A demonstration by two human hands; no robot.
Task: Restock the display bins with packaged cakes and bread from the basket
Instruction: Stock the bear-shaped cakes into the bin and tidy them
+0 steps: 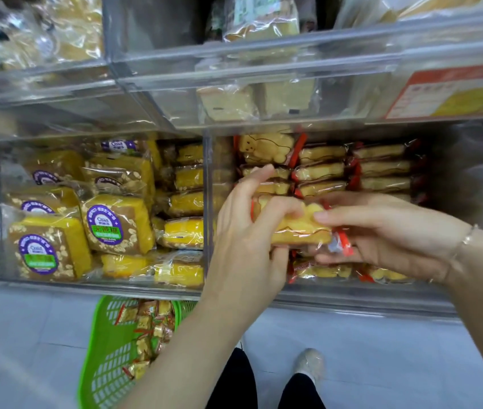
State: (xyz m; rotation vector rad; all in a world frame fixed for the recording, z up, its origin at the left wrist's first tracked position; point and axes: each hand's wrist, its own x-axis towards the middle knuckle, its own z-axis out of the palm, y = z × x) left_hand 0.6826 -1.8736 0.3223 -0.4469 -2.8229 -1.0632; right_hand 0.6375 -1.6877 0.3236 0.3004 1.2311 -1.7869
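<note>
Head cam: cake pack held in front of right clear bin.
L hand & R hand both curl fingers round its ends; green basket w/ more packs on floor below.

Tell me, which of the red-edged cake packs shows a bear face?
The pack at the top left of the right bin, standing face-out above the left hand; the others are stacked flat, edges showing.

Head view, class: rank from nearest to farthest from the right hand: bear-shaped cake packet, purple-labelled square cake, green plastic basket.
1. Bear-shaped cake packet, held in the right hand and the left hand.
2. Green plastic basket, lower left, on the floor.
3. Purple-labelled square cake, far left bin.
</note>
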